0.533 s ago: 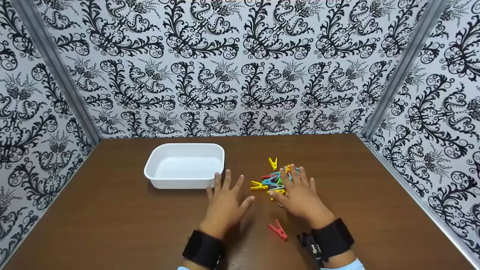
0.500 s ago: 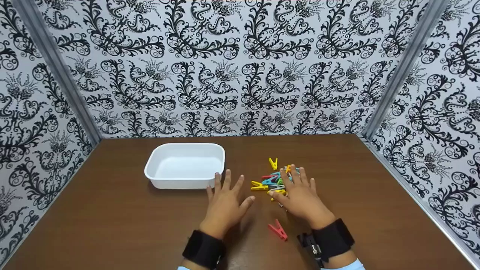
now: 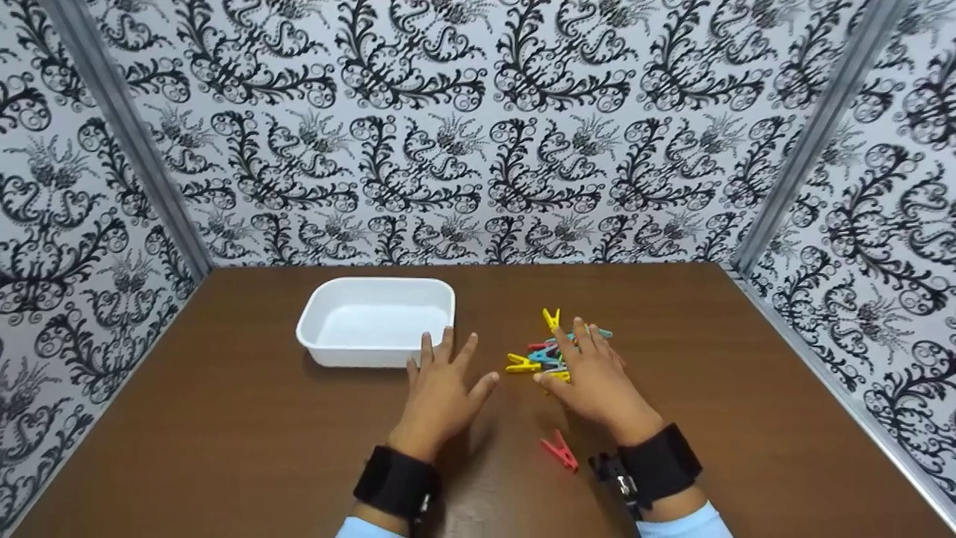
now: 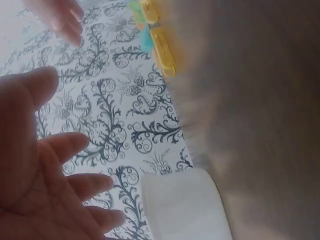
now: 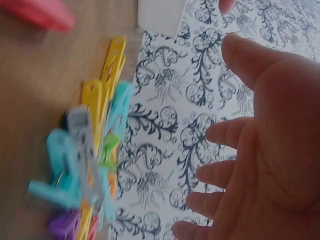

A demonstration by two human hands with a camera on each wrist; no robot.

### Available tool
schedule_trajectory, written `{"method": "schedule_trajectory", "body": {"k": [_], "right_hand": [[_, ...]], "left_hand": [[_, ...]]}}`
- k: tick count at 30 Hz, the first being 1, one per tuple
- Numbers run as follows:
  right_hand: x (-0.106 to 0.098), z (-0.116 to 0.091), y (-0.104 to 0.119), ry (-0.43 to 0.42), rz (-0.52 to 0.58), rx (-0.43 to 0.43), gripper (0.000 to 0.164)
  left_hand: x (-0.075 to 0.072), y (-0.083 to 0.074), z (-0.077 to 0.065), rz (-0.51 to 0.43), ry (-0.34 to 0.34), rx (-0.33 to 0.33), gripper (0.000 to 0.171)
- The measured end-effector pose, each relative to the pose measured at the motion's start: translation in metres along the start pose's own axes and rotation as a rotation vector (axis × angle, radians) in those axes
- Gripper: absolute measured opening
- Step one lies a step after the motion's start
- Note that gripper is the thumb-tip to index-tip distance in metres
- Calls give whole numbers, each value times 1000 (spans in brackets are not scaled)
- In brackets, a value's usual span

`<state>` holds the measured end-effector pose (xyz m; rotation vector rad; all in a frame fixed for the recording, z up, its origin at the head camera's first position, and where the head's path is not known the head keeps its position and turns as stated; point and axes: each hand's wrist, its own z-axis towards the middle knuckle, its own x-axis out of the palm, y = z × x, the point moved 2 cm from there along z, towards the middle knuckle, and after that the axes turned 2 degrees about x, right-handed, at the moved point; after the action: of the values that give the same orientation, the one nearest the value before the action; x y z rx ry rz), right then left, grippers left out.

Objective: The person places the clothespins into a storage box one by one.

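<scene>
A: Where is the red plastic spring peg (image 3: 560, 452)?

B: On the wood-brown tabletop (image 3: 261, 418), between the wrists but nearer the right one. Its long axis lies aslant: the spread legs point away and to the left, the joined end back toward the person and to the right.

A: And the heaped plastic pegs in light blue, yellow, red, green and grey (image 3: 544, 356)?

B: Under and just beside the right hand (image 3: 595, 377); they lie every which way (the right wrist view adds purple and orange). The yellow peg at the far side (image 3: 551, 319) points its spread legs away from the person; the yellow peg at the left (image 3: 521, 364) lies crosswise, legs to the left.

A: Are the hands gripping anything?

B: Neither. Both are held apart with fingers spread, the left hand (image 3: 442, 394) at the near right corner of the white, round-cornered rectangular tub (image 3: 377, 357). In the right wrist view a gap shows between fingers and pegs.

A: Room and edges?

B: Tabletop runs between tub and heap, and widely to the right as far as the pale metal strip (image 3: 859, 396). The tub, long side crosswise, sits near the far edge, before the black-and-white scroll-patterned wall (image 3: 448, 149).
</scene>
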<state>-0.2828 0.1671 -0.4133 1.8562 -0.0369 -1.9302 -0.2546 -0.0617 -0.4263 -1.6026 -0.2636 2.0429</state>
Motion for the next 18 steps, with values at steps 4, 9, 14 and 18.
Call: {"method": "schedule_trajectory", "body": {"k": [4,9,14,18], "right_hand": [[-1,17,16,-36,-1,-64,82],[4,44,47,-55,4,-102,79],[18,74,71,-50,-54,-72,75],[28,94,80,-83,68,-42,66]], "left_hand": [[-16,22,8,-17,-18,7,66],[-49,68,22,20,-65,-24,62],[-88,125,31,98,-195,6,51],[-111,163,29,108,-230,-71,45]]}}
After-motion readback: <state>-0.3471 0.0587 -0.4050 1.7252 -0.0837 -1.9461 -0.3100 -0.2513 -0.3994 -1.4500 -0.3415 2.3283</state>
